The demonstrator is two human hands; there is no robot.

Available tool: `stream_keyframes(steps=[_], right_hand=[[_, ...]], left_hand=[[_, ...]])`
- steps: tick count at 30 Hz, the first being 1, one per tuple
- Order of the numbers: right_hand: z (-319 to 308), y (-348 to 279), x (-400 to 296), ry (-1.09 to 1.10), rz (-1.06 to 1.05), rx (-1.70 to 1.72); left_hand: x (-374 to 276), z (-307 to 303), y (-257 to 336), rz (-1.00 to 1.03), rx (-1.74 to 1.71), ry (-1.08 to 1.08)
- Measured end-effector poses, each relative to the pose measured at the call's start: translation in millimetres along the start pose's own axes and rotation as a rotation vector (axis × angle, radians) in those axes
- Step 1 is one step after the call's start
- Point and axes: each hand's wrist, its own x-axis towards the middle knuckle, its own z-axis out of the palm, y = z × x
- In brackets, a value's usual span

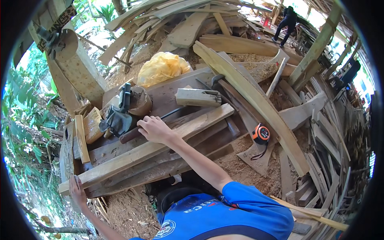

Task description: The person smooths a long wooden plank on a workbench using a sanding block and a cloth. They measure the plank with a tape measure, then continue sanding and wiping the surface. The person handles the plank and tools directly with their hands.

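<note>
A long squared timber [144, 151] lies slantwise across the workbench [192, 79]. My left hand [77, 190] grips its near left end, fingers over the top. Beyond the timber's middle, my right hand [156, 129] is closed around a long tool with a dark wooden handle [129, 135]. Its thin metal shaft [173, 112] comes out on the other side of the hand, whose fingers hide the part between. Left of that hand are a dark cloth or bag [117, 120] and a brown rounded container [140, 102]. A short notched wood block [198, 97] sits farther back.
An orange and black tape measure [261, 134] rests at the bench's right, beside a long curved plank [249, 99]. A yellow plastic bag [163, 68] lies behind the bench. Stacked boards [186, 30] rise at the back. Far off, a person [286, 25] stands near a post [316, 45].
</note>
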Motion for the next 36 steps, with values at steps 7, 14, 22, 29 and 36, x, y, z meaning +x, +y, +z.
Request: stream_keyframes(steps=[7,14,22,29,36], right_hand=[[-0.5,4.8,-0.9,-0.016,0.041,-0.03],[-9.9,13.8,-3.1,-0.02,0.069,-0.028],[-6.1,3.7,1.0,-0.036,0.049,-0.016],[-6.0,4.6,0.2,-0.001,0.039,-0.014],[-10.6,13.1,-3.0,-0.006,0.053,0.048]], left_hand=[[-17.2,-22.8,280.3,0.443,-0.272,-0.194],[-2.9,-15.5,233.7,0.389,-0.285,-0.198],[5.9,3.6,-10.5,-0.101,-0.062,0.102],[-23.1,-10.4,302.6,0.359,-0.326,-0.005],[-12.9,-10.1,292.4,0.298,-0.373,-0.058]])
